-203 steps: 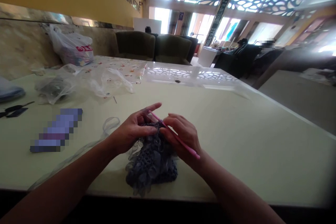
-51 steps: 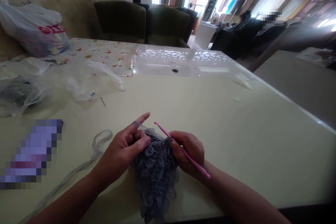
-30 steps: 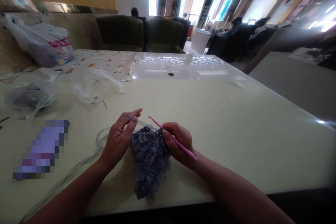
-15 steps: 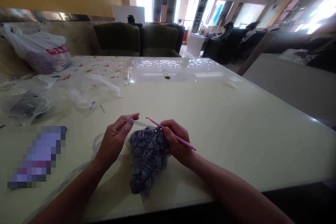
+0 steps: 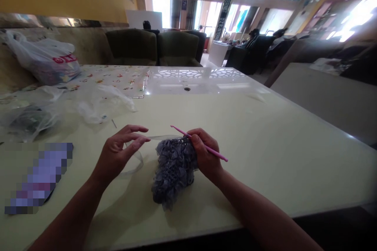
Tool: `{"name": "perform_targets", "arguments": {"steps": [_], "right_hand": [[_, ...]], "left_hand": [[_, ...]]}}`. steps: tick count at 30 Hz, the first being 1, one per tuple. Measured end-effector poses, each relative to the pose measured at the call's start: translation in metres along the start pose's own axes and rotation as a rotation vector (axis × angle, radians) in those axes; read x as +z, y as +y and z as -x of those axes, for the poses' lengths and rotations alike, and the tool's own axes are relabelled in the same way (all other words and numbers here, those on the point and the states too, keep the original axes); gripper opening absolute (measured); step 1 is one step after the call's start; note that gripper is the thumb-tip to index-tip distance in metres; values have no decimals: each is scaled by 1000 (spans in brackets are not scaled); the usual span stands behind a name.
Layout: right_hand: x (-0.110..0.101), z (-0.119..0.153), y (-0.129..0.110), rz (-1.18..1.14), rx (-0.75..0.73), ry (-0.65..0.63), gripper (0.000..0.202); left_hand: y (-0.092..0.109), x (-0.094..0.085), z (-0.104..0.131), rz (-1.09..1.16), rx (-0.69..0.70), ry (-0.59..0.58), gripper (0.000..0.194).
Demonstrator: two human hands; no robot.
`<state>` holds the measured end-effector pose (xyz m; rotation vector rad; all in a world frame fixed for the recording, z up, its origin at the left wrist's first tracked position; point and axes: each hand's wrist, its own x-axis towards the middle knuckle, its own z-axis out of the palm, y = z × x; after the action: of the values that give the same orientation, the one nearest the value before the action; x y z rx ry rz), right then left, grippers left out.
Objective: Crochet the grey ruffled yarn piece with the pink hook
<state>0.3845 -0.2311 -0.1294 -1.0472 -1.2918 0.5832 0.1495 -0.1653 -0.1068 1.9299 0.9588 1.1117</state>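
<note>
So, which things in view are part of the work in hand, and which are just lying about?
In use:
pink hook, held in the right hand
grey ruffled piece, in the same hand
grey ribbon, running from it toward the left hand

Apparently lying about:
white bag with red lettering
crumpled clear bag
bag with dark contents
blurred purple item
small thin rod

- Bright daylight enters through windows [image 5: 161,6] at twelve o'clock.
- Hazy glare smears two o'clock.
- Soft shadow darkens the table [image 5: 250,145] toward seven o'clock.
- Coarse pixelation covers eight o'clock.
</note>
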Motion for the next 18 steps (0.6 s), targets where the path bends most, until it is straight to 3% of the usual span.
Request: {"name": "perform_targets", "arguments": {"steps": [4, 7, 9, 12, 16, 18], "right_hand": [[-12, -14, 3, 61, -13, 31, 25], [-22, -26, 9, 107, -28, 62, 26], [-30, -34, 13, 111, -23, 88, 27], [-42, -46, 16, 110, -9, 114, 30], [-66, -59, 18, 142, -43, 218, 29], [-82, -65, 20, 143, -56, 300, 29]], "left_hand": [[3, -12, -7, 744, -307, 162, 12], [8, -28, -14, 1010, -452, 250, 11], [13, -38, -16, 976, -446, 297, 11], [21, -49, -15, 730, -393, 327, 12], [35, -55, -13, 453, -258, 270, 38], [40, -62, -13, 392, -205, 244, 42]]}}
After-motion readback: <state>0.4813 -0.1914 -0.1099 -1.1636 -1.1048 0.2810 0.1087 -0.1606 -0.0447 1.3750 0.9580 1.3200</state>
